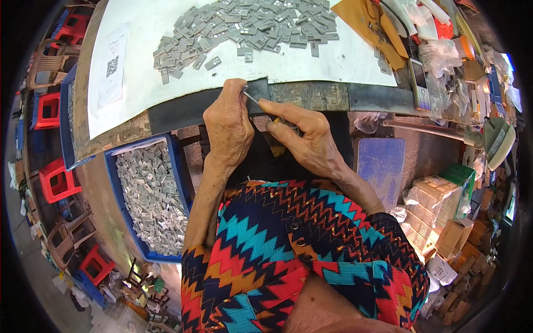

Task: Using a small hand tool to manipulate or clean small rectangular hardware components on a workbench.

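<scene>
Head view: left hand (229,125) and right hand (302,139) both pinch a thin metal strip (252,99) at the table edge (311,95), below the grey parts pile (250,30). Risk: the narrow strip may slip from the fingertips and drop beside the blue crate (152,197).

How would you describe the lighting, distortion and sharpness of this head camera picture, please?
In the head view, even daylight falls on the white sheet, with no hard glare or strong shadows; the fisheye bends the table edge and leaves a black rim around the picture; the left hand, right hand and pile of grey parts look fairly sharp, while the clutter at the right rim is squeezed and softer.
</scene>
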`<state>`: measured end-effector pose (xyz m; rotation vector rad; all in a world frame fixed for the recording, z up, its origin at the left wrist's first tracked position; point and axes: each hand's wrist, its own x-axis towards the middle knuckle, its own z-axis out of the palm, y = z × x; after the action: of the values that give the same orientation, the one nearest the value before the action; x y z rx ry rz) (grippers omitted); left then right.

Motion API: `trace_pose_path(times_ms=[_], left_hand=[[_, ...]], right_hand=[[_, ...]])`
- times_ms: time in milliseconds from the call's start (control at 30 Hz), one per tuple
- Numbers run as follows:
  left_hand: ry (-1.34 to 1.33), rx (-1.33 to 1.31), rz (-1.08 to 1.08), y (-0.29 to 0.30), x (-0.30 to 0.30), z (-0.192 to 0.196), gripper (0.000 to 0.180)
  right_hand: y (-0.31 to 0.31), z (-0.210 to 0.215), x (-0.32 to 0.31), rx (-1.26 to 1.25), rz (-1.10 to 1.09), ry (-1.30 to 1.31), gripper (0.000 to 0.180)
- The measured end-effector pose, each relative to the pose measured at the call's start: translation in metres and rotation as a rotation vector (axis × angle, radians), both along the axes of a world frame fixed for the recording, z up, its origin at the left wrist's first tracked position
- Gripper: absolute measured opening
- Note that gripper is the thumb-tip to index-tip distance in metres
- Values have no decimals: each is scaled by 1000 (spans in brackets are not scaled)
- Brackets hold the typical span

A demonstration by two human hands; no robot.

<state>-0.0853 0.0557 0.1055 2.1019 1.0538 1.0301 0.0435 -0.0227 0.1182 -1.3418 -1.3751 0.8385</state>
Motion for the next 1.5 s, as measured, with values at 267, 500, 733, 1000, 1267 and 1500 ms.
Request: trace_pose_path(times_ms=[267, 500, 733, 1000, 1267, 1500], left_hand=[[113, -172, 144, -10, -55, 9, 21], [640, -216, 522, -37, -239, -35, 21], [864, -67, 597, -32, -232, -21, 16], [218, 204, 78, 52, -50, 15, 13], [442, 372, 14, 83, -12, -5, 14], [489, 369, 0, 86, -11, -13, 13]], right_hand=[[7, 0, -13, -62, 228, -100, 34], [1, -16, 0, -106, 306, -39, 32], [-2, -28, 4, -178, 379, -122, 34], [-11, -30, 9, -157, 314, -118, 35], [-15, -27, 13, -226, 288, -49, 34], [-15, -34, 16, -185, 299, -52, 34]])
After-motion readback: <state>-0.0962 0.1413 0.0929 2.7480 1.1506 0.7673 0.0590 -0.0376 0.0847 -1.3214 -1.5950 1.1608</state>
